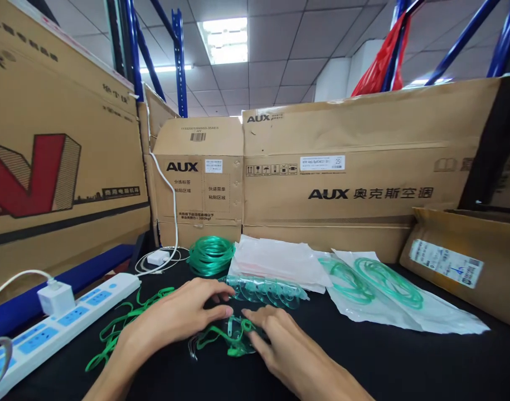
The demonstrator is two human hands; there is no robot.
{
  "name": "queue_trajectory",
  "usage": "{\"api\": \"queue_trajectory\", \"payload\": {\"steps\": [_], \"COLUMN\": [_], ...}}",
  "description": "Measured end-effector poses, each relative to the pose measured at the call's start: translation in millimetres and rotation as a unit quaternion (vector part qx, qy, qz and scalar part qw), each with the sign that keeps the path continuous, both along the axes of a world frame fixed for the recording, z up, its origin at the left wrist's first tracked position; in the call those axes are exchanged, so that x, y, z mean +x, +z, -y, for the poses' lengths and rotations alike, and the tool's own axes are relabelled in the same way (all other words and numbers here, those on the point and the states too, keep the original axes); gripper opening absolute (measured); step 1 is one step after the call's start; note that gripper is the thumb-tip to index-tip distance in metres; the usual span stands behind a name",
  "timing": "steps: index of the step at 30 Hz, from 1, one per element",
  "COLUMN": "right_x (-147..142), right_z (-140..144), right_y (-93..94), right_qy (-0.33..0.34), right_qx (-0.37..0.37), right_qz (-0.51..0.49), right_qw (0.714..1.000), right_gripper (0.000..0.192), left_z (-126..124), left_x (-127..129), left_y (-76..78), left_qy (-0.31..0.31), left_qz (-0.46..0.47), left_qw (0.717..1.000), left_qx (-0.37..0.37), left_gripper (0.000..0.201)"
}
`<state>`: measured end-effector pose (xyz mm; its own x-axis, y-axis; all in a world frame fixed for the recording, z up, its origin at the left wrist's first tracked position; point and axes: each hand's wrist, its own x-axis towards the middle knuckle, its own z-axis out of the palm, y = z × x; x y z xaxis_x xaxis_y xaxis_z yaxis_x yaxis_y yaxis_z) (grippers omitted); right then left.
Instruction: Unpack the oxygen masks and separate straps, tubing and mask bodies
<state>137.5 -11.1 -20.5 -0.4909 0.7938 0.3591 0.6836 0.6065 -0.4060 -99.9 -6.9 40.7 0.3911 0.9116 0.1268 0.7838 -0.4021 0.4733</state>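
Observation:
My left hand (pixel 177 317) and my right hand (pixel 286 348) rest close together on the black table, fingers meeting over a clear green mask (pixel 237 337) with a green elastic strap (pixel 208 333). Both hands' fingertips touch the mask, and the right hand's thumb and fingers pinch its edge. Just beyond the fingertips lies a row of several stacked clear masks (pixel 266 289). A coil of green tubing (pixel 210 255) sits behind them.
Loose green straps (pixel 125 326) lie at left beside a white power strip (pixel 66 323) with a plugged charger. A stack of plastic bags (pixel 280 259) and bagged green tubing (pixel 380 284) lie at right. Cardboard boxes (pixel 342 167) wall the back and sides.

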Motion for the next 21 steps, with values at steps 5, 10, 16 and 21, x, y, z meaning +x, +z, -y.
{"api": "queue_trajectory", "payload": {"steps": [5, 10, 16, 21], "right_x": [-1.0, 13.8, 22.3, 18.4], "right_z": [-4.4, 7.7, 10.2, 8.7], "right_y": [-2.2, 15.2, 9.6, 9.3], "right_qy": [-0.096, -0.094, -0.119, -0.104], "right_qx": [-0.047, 0.018, 0.038, -0.003], "right_qz": [-0.088, -0.155, -0.188, -0.218], "right_qw": [0.990, 0.983, 0.974, 0.970], "right_gripper": [0.035, 0.040, 0.042, 0.038], "left_z": [5.3, 14.0, 17.1, 11.4], "left_x": [15.1, 41.5, 66.1, 74.9], "left_y": [6.0, 8.1, 9.3, -3.8], "left_qy": [0.001, -0.012, -0.031, -0.035], "left_qz": [0.043, 0.128, 0.138, 0.078], "left_qw": [0.999, 0.989, 0.986, 0.994], "left_qx": [0.016, 0.068, 0.084, 0.072], "left_gripper": [0.040, 0.028, 0.023, 0.023]}}
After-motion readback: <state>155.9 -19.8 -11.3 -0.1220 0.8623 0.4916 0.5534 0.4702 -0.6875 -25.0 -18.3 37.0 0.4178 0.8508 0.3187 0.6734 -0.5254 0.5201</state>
